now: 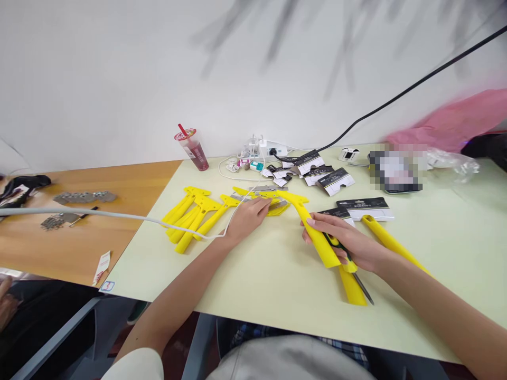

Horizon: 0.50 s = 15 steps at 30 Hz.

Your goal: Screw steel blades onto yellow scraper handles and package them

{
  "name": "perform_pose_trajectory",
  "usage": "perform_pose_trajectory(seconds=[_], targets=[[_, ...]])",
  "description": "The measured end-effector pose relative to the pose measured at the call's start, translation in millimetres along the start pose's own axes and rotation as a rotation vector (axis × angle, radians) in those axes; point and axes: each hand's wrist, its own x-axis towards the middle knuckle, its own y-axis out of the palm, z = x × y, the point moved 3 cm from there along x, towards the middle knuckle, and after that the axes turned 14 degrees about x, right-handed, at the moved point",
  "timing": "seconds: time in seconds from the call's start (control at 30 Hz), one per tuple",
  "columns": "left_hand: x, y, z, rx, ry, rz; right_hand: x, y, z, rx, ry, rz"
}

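My right hand (340, 240) grips a yellow plastic scraper (317, 235) by its handle, together with a green-and-yellow screwdriver (336, 245) whose steel shaft (363, 288) points toward the table edge. My left hand (247, 219) lies flat-fingered beside the scraper's wide head, and its fingertips reach the yellow parts. A heap of matching yellow scrapers (194, 221) sits left of that hand. Steel blades (269, 190) lie near the scraper head. Black-and-white cardboard packaging cards (328, 180) lie beyond my hands, and another yellow handle (390, 243) lies to the right.
A white cable (119, 215) runs over my left wrist. A power strip (273, 150) and a drink cup (194, 150) stand by the wall. A wooden table (130, 184) with metal parts adjoins at the left. A blurred object and pink bag (451, 119) lie at the right.
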Motion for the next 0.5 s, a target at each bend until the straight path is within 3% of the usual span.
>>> perform_pose_trajectory(seconds=[0.27,0.5], targets=[[6,-5.6,10,-0.391,-0.386,-0.180,-1,3,2,-0.042,0.011,-0.004],[8,-11.3,16,-0.473,-0.493,-0.281,-2,3,1,-0.064,0.025,-0.006]])
